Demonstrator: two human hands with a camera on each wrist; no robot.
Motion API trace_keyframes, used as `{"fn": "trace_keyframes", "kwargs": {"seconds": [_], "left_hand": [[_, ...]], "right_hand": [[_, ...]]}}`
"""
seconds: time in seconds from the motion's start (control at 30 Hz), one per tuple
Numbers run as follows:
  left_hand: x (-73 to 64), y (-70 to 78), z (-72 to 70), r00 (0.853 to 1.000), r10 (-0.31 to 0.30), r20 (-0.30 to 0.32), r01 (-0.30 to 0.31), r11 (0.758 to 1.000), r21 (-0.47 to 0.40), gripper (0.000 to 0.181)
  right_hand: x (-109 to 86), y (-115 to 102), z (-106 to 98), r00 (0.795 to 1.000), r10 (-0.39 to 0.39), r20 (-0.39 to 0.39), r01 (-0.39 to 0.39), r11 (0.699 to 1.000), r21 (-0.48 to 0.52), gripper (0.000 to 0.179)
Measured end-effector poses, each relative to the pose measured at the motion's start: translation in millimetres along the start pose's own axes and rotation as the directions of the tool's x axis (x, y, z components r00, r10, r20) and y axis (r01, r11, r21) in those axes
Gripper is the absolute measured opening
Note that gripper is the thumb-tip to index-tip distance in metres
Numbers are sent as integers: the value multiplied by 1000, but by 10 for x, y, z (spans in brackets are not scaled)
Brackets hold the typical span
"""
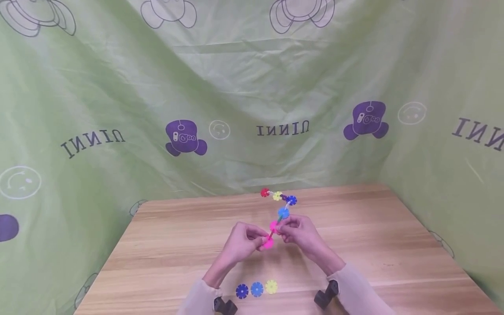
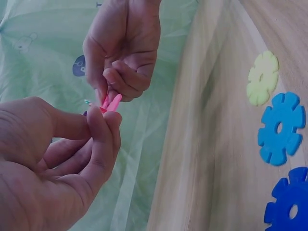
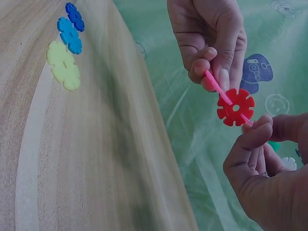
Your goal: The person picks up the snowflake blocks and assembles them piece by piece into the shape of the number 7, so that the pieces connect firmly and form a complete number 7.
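Note:
Both hands hold a chain of slotted plastic snowflake discs above the table. My left hand [image 1: 243, 243] pinches a pink disc [image 1: 268, 243] at the chain's near end. A second pink disc [image 1: 274, 226] is pinched between the thumb and fingers of my right hand [image 1: 302, 234]. Between these two, a red disc [image 3: 244, 99] faces the right wrist camera, with a pink disc slotted into either side. Beyond the right hand the chain runs through a green disc, a light blue disc [image 1: 283, 213] and a dark blue disc [image 1: 292, 200], then bends left past a yellow disc [image 1: 277, 196] to another red disc [image 1: 265, 192].
Three loose discs lie in a row on the wooden table [image 1: 165, 262] near its front: dark blue [image 1: 242, 291], light blue [image 1: 257, 289] and yellow [image 1: 271, 287]. A green printed cloth [image 1: 236, 87] hangs behind and beside the table.

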State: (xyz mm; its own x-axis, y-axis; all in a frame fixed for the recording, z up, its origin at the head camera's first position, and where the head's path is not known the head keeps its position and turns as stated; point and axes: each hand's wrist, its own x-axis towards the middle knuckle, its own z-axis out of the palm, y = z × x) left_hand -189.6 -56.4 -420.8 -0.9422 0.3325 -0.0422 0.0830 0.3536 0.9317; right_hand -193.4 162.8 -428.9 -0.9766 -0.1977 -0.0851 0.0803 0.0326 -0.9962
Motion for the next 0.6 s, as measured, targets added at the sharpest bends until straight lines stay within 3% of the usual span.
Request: {"fn": "trace_keyframes", "kwargs": {"seconds": [0.17, 0.37, 0.6], "left_hand": [[14, -29, -27, 1000, 25, -6, -25, 999, -23, 15], [-20, -73, -49, 999, 50, -18, -51, 998, -25, 15], [-1, -54, -52, 997, 71, -26, -71, 997, -24, 17]], "right_hand": [[16, -3, 17, 1000, 12, -13, -11, 999, 53, 20], [6, 18, 40, 998, 45, 36, -48, 993, 111, 26], [17, -1, 18, 998, 6, 58, -12, 995, 104, 29]]}}
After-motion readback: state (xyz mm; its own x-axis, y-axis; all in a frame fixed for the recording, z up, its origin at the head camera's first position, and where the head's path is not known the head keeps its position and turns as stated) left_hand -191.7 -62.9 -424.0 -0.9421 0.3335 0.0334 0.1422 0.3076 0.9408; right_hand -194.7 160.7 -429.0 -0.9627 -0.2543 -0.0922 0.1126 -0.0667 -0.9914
